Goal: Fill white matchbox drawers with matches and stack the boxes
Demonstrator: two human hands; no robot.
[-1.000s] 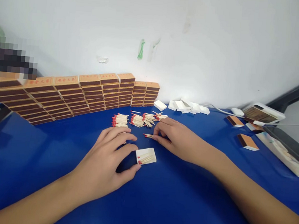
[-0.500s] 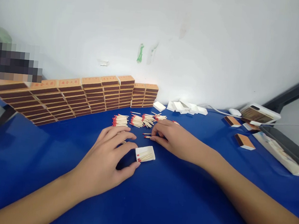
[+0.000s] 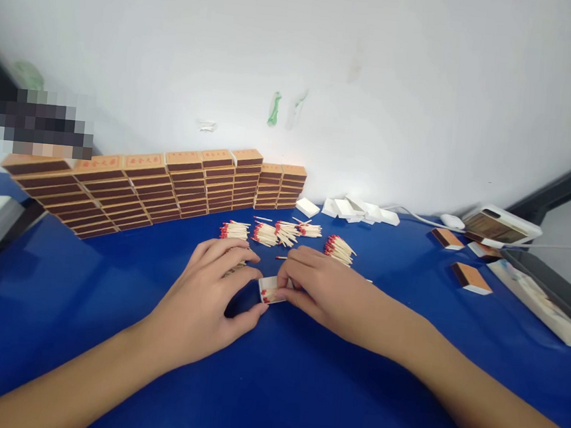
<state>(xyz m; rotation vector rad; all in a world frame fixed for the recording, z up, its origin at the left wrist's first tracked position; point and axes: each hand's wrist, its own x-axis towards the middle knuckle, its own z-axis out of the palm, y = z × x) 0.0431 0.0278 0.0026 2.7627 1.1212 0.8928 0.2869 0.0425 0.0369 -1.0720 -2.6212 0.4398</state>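
Observation:
A small white matchbox tray [image 3: 268, 282] lies on the blue table with several red-tipped matches in it. My left hand [image 3: 202, 300] curves around the tray's left end, index finger and thumb touching its corners, the other fingers spread over a partly hidden pile of matches. Over the tray's right part, my right hand [image 3: 322, 287] pinches a match, mostly covered by the fingers, and lays it among the others. One loose match [image 3: 281, 258] rests just behind the right fingertips. Behind the hands are match piles [image 3: 266, 233], with another pile [image 3: 339, 250] beyond the right hand.
Stacked matchboxes [image 3: 183, 182] form a wall along the back left. White empty trays [image 3: 350, 208] lie at the back. On the right are loose matchboxes [image 3: 472, 278], a phone-like case [image 3: 499, 226] and a cable. Part of another person, pixelated, shows at far left.
My right hand has moved from the loose matches down toward me and over the tray, carrying a match. My left hand stays at the tray's end. The view has shifted slightly.

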